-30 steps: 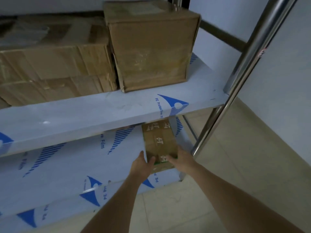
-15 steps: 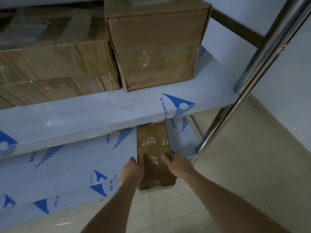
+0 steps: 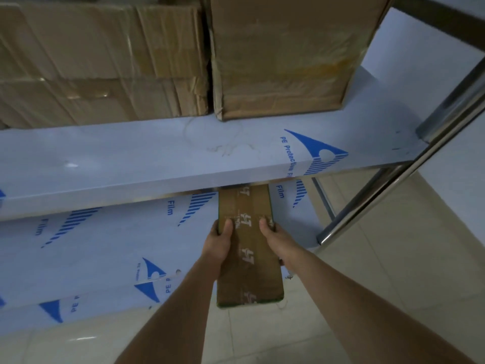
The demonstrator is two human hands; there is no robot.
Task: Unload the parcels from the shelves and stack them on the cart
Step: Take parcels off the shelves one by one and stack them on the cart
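A long narrow cardboard parcel [image 3: 249, 261] with printed brown tape juts out from the lower shelf [image 3: 91, 258], its near end hanging past the shelf's front edge. My left hand [image 3: 219, 243] grips its left side, thumb on top. My right hand [image 3: 275, 240] grips its right side, thumb on top as well. The parcel's far end is hidden under the upper shelf [image 3: 157, 166]. On that upper shelf stand a tall cardboard box [image 3: 288, 56] and stacked flat boxes [image 3: 99, 61] to its left.
Both shelves are wrapped in white film with blue logos. A chrome upright post [image 3: 401, 177] stands at the right corner of the rack. Pale tiled floor [image 3: 380, 271] lies below and to the right, with a white wall behind. No cart is in view.
Both hands have drawn the narrow parcel out toward me, so more of it overhangs the lower shelf's edge. The camera has moved closer to the rack.
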